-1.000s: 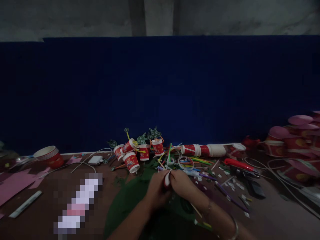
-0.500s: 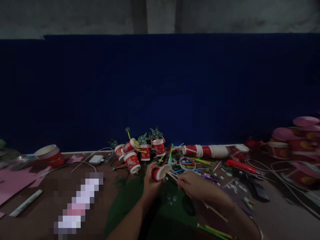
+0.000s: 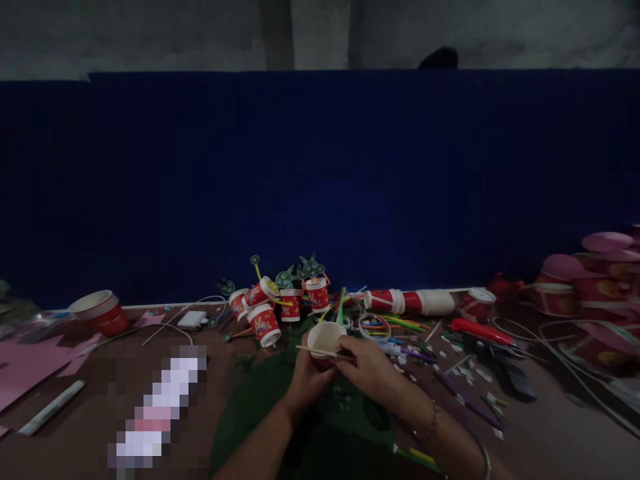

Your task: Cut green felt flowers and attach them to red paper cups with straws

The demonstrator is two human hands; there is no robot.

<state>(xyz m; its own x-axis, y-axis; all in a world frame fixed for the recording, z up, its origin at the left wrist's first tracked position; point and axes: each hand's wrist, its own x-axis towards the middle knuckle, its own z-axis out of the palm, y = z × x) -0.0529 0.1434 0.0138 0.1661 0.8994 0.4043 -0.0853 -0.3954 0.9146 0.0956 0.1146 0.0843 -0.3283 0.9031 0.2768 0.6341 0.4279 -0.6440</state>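
A red paper cup (image 3: 327,338) is tilted so that its pale open mouth faces me. My left hand (image 3: 306,379) is wrapped round its lower left side. A thin light wooden stick (image 3: 316,351) lies across the front of the cup's mouth, pinched in the fingers of my right hand (image 3: 367,365). The fingers of my right hand are close against the cup's right rim. Below both hands is a dark green round mat (image 3: 260,407) with small clear bits on it.
Several decorated red cups (image 3: 264,325) stand and lie behind my hands. A row of nested cups (image 3: 415,302) lies at the back right, near colourful straws (image 3: 407,324) and a red-handled tool (image 3: 483,331). A stack of cups (image 3: 103,312) and pink paper (image 3: 30,360) are left.
The cup has turned its mouth upward toward me. My right hand has moved left to the cup, bringing the stick across its mouth. A dark shape now shows above the blue partition.
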